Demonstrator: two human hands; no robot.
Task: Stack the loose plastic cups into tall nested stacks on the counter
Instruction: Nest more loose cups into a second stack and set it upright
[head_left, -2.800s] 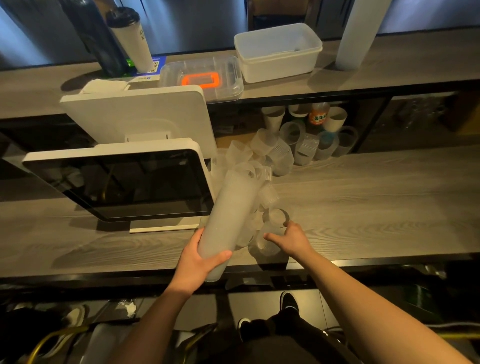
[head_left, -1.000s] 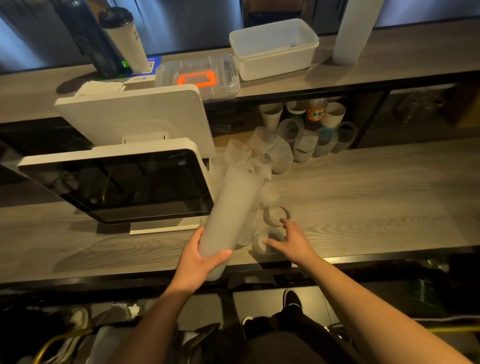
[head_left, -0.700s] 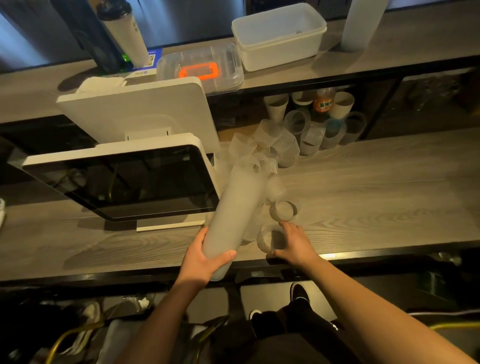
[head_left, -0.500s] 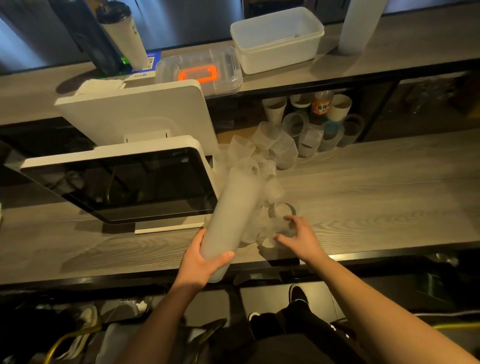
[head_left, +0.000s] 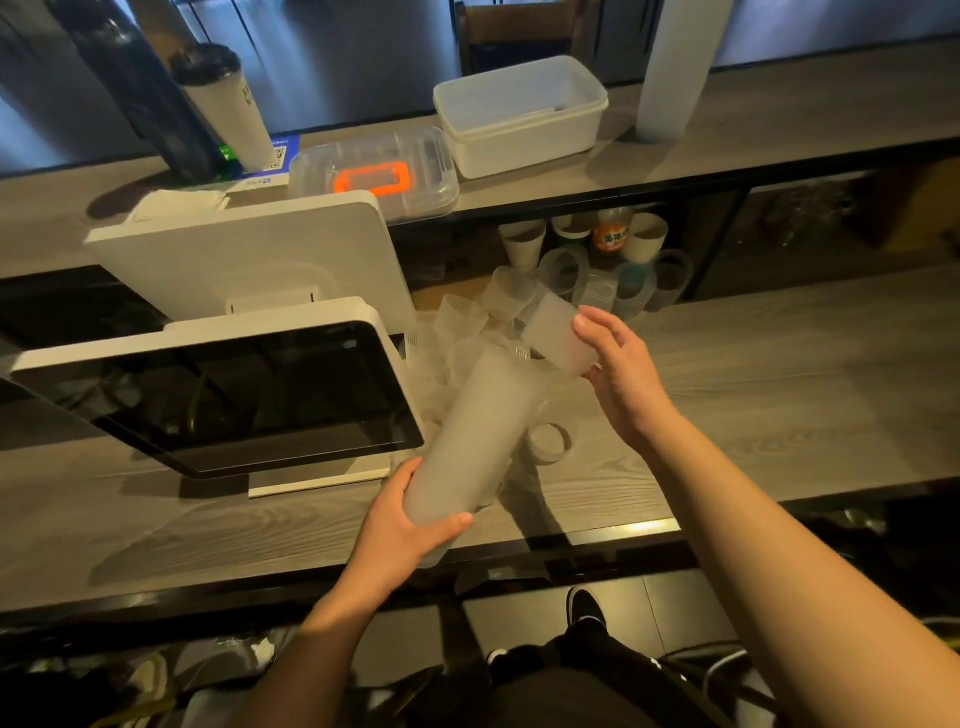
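Observation:
My left hand grips the bottom end of a long nested stack of frosted plastic cups, which leans away from me over the grey wooden counter. A single frosted cup is held in my right hand, lying on its side at the top end of the stack and touching it. More loose cups lie in a heap behind the stack. One loose cup lies on the counter just right of the stack.
A white point-of-sale screen stands close on the left. Under the raised shelf stand paper cups, a bottle and several clear cups. On the shelf sit a white tub, a clear box and a tall tumbler.
My right hand picked up a loose cup from the counter near the front edge and lifted it up to the top end of the stack. My left hand kept hold of the stack.

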